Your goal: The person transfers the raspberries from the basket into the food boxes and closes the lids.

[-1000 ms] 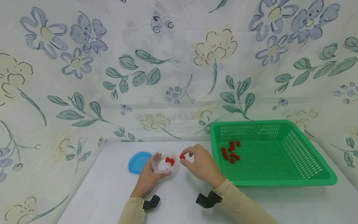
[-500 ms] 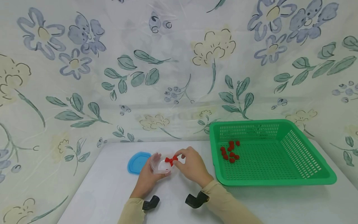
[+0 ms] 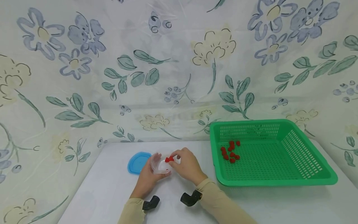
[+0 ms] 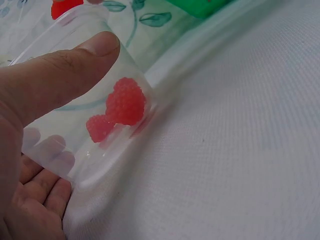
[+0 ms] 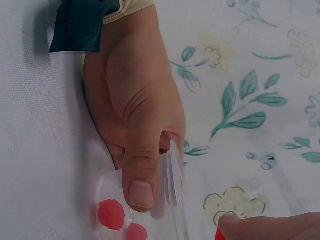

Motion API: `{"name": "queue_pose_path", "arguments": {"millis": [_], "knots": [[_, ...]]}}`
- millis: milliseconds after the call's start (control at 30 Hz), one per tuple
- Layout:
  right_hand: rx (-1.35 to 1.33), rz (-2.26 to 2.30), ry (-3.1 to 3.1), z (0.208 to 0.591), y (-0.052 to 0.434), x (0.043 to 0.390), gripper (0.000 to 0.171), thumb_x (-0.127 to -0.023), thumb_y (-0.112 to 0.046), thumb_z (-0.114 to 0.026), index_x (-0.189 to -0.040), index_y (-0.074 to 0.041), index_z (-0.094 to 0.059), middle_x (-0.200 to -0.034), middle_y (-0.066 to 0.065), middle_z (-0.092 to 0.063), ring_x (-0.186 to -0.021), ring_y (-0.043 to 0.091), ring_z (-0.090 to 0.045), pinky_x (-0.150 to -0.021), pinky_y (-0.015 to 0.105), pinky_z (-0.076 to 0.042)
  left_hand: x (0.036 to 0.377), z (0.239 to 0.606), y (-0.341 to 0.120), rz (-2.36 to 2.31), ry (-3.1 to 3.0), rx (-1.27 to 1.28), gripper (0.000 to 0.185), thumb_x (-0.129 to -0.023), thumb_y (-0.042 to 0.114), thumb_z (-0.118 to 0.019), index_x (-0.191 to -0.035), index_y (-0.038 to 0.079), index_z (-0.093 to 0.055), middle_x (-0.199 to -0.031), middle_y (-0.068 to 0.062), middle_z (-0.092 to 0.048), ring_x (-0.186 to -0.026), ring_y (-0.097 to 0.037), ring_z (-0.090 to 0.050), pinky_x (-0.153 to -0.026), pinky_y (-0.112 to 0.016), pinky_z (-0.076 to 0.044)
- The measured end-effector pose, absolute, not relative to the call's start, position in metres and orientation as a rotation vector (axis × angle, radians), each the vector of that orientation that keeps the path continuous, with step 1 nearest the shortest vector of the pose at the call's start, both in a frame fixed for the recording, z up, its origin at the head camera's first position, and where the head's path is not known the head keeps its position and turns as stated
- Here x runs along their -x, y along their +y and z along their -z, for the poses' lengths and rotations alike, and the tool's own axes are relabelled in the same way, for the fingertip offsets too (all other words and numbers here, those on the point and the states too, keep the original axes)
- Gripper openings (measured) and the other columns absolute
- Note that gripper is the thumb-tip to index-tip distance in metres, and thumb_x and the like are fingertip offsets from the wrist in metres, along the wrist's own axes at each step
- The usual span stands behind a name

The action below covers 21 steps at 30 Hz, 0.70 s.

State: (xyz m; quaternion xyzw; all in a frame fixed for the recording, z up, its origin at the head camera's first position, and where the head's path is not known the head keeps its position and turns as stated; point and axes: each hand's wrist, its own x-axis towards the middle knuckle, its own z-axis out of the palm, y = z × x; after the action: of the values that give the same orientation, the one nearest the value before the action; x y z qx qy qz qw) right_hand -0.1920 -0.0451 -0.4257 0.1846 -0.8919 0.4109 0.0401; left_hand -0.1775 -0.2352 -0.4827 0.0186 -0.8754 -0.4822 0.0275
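Note:
A clear plastic tub [image 3: 162, 168] leans on its side with its mouth towards my right hand. My left hand [image 3: 149, 178] grips it, the thumb across the outer wall and the fingers under the far side. Through the wall in the left wrist view show red raspberries [image 4: 127, 101] near the bottom. My right hand [image 3: 188, 165] pinches another raspberry [image 4: 66, 7] between thumb and fingertips, right at the tub's rim. Only the right thumb [image 5: 272, 227] and a sliver of that raspberry appear in the right wrist view.
To the left, a blue lid [image 3: 137, 163] lies on the white table [image 3: 92, 193], partly behind my left hand. A large green mesh basket [image 3: 275, 182] stands at the right, with several raspberries [image 3: 232, 154] on its left side. A floral cloth [image 3: 173, 77] hangs behind.
My right hand has moved left with the raspberry, from beside the tub to its mouth. The left hand and tub have stayed nearly still.

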Motion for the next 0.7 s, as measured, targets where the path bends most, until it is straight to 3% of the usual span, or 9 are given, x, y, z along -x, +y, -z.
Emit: {"name": "queue_pose_path", "arguments": {"millis": [700], "knots": [[-0.584,-1.141,-2.801,0.436,-0.060,0.199,0.025,-0.088,-0.024,-0.079,-0.108,-0.011,-0.075,-0.088,0.001,-0.057,-0.075,0.011,-0.051,-0.065,0.020,-0.049,0.178,0.484,-0.237,1.520,-2.679,-0.028,0.099,-0.074,0.035,-0.091,-0.153,0.014,-0.035,-0.154,-0.009,-0.046,-0.144,-0.034,-0.036,-0.112,-0.059,-0.036]]}}
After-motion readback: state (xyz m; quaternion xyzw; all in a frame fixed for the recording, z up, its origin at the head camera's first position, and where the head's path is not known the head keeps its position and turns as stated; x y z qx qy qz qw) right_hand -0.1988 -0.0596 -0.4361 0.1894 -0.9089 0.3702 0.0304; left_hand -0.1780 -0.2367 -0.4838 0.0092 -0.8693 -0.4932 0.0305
